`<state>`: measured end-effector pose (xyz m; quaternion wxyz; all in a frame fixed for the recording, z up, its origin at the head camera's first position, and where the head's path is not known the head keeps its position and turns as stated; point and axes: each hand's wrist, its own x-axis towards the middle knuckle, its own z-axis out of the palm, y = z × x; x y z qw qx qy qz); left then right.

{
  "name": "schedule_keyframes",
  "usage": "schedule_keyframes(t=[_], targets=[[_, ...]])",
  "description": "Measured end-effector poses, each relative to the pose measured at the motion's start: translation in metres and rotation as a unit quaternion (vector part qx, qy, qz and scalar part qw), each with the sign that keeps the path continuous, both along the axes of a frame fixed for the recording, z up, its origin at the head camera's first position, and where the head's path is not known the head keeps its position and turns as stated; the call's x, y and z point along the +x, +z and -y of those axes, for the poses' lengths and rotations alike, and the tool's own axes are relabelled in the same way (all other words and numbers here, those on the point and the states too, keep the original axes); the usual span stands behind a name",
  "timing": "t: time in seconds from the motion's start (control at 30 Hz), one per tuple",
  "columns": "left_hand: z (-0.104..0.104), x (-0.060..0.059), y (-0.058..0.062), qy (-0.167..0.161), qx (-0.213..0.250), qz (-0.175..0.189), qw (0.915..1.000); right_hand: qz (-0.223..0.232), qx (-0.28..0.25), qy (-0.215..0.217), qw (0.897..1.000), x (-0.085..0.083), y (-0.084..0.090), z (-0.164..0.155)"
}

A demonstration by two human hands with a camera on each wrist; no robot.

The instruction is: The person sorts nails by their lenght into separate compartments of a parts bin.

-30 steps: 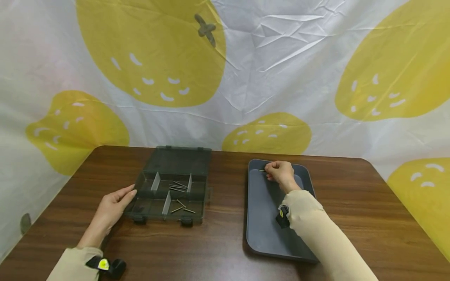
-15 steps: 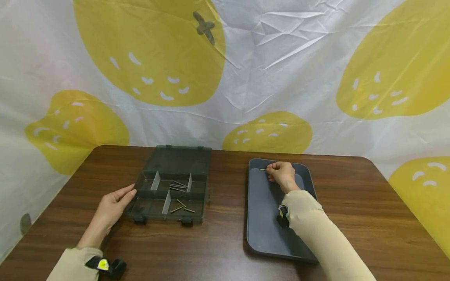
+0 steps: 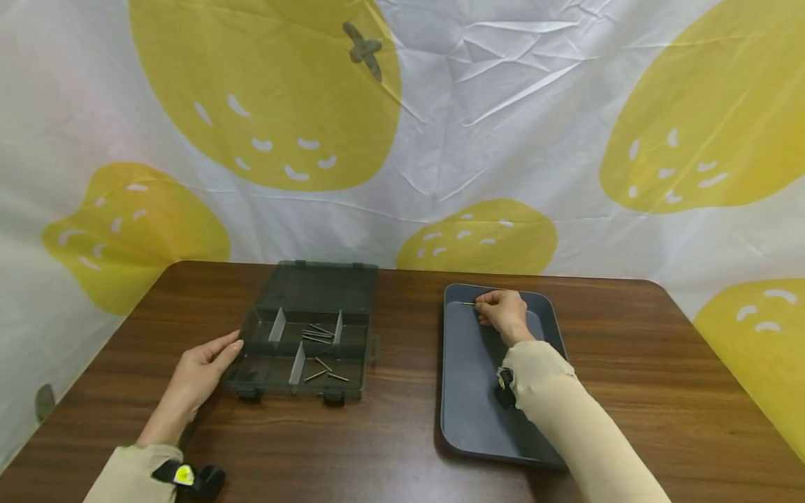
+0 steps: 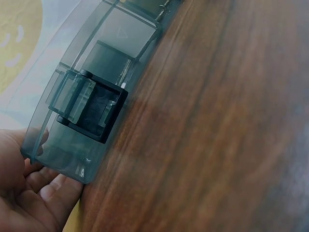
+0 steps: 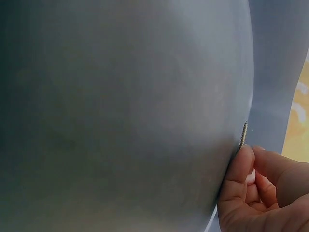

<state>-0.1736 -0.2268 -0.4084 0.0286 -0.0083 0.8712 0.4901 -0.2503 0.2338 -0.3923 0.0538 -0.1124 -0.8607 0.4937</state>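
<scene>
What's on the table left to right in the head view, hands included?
Left hand touching the box's left edge → compartment box with its lid open, screws inside → grey tray → thin screw → right hand pinching it over the tray's far end.

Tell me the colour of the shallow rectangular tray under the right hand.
Dark slate grey-blue: the shallow rectangular tray shows best in the head view, where the right hand pinches a thin screw.
</scene>
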Motion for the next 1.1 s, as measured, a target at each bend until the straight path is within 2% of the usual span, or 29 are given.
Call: schedule_keyframes(t=[0.5,0.73,1.1], targets=[[-0.0006,0.0002,0.0007,-0.001,0.003,0.000,1.0000,-0.007,0.006,-0.001,1.000,0.0020,0.0002,0.0001],[-0.0009,0.0005,0.0010,-0.001,0.004,0.010,0.9999,-0.013,-0.010,-0.007,1.000,0.0025,-0.0008,-0.0005],[-0.0012,0.0015,0.0027,-0.004,0.001,0.009,0.9999,-0.016,0.008,-0.003,1.000,0.0034,-0.0005,-0.0001]])
